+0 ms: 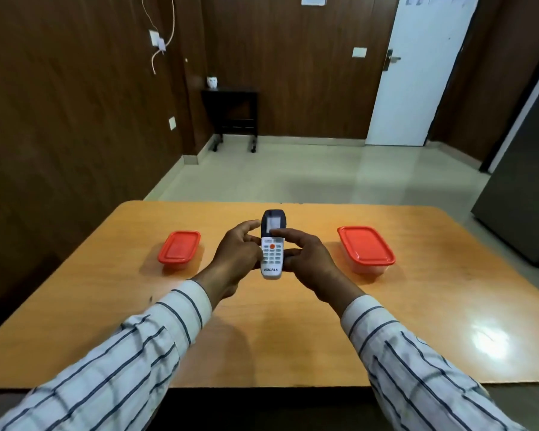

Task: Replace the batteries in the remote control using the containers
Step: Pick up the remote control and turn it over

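A white remote control [272, 255] with a dark screen end and an orange button is held face up above the middle of the table. My left hand [235, 259] grips its left side. My right hand [308, 259] grips its right side, with the thumb resting across the screen's lower edge. A small container with a red lid [178, 247] stands to the left of my hands, lid on. A larger container with a red lid [365, 245] stands to the right, also closed. No batteries are visible.
The orange wooden table [262, 337] has a bright light glare at the near right. Beyond it lie a tiled floor, a dark side table [231, 113] against the wooden wall, a white door [417, 73] and a grey cabinet [523, 197] at the right.
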